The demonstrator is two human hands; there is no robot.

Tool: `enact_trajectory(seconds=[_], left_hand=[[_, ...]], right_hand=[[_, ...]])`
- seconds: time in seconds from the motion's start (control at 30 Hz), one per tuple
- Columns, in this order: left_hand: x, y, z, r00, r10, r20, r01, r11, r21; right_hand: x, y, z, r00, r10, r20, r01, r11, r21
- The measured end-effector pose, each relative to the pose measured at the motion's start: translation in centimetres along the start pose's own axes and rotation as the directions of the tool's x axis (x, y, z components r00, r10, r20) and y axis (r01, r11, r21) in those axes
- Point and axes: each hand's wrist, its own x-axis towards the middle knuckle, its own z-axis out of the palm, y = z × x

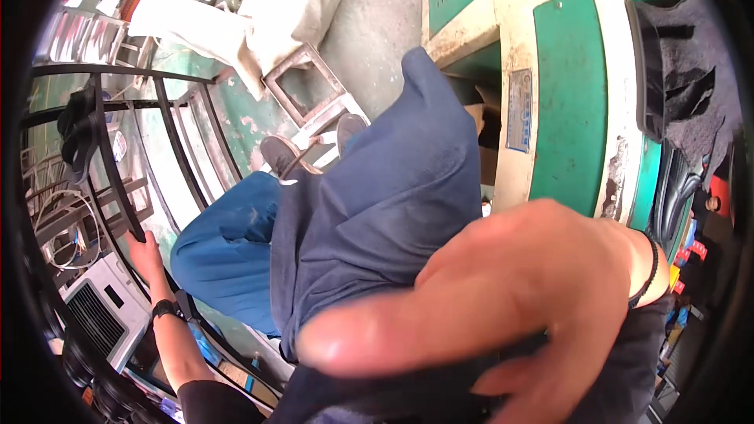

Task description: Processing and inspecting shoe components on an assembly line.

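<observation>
Close to the camera, my right hand [503, 290] reaches across over my lap. Its fingers are stretched out and slightly blurred, with space between them, and nothing shows in its grasp. Below it a dark blue-grey apron [385, 180] drapes over my legs, beside blue trousers [228, 251]. Off to the left, my left hand [145, 257] is closed around a black metal rail [118, 177] of a rack. Dark shoe-like pieces [78, 133] hang on that rack.
At right stands a cream and green machine [569, 102], with a grey cloth-like cover [691, 71] and a glossy black item [675, 184] past it. White sacks [302, 0] and a worn metal frame [306, 86] lie ahead. A white vented appliance [102, 314] sits lower left.
</observation>
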Motion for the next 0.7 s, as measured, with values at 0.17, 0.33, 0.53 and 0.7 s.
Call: enact_trajectory(seconds=[0.17, 0.33, 0.53, 0.7], left_hand=[[1.2, -1.4, 0.4, 0.990, 0.142, 0.007, -0.142, 0.988, 0.059], [-0.6, 2.4, -0.9, 1.000, -0.013, 0.023, 0.014, 0.998, -0.069], [-3.6, 5.0, -3.7, 0.998, -0.044, 0.050, 0.052, 0.985, -0.166], [-5.4, 5.7, -6.1, 0.998, 0.046, 0.040, -0.035, 0.969, -0.246]], right_hand=[[0.3, -0.3, 0.2, 0.990, -0.021, -0.141, 0.024, 1.000, 0.014], [-1.3, -0.5, -0.4, 0.987, -0.018, -0.157, 0.010, 0.999, -0.052], [-2.5, -4.3, -5.1, 0.902, -0.154, -0.403, 0.054, 0.967, -0.247], [-15.1, -13.9, -11.5, 0.551, -0.037, -0.834, -0.423, 0.849, -0.317]])
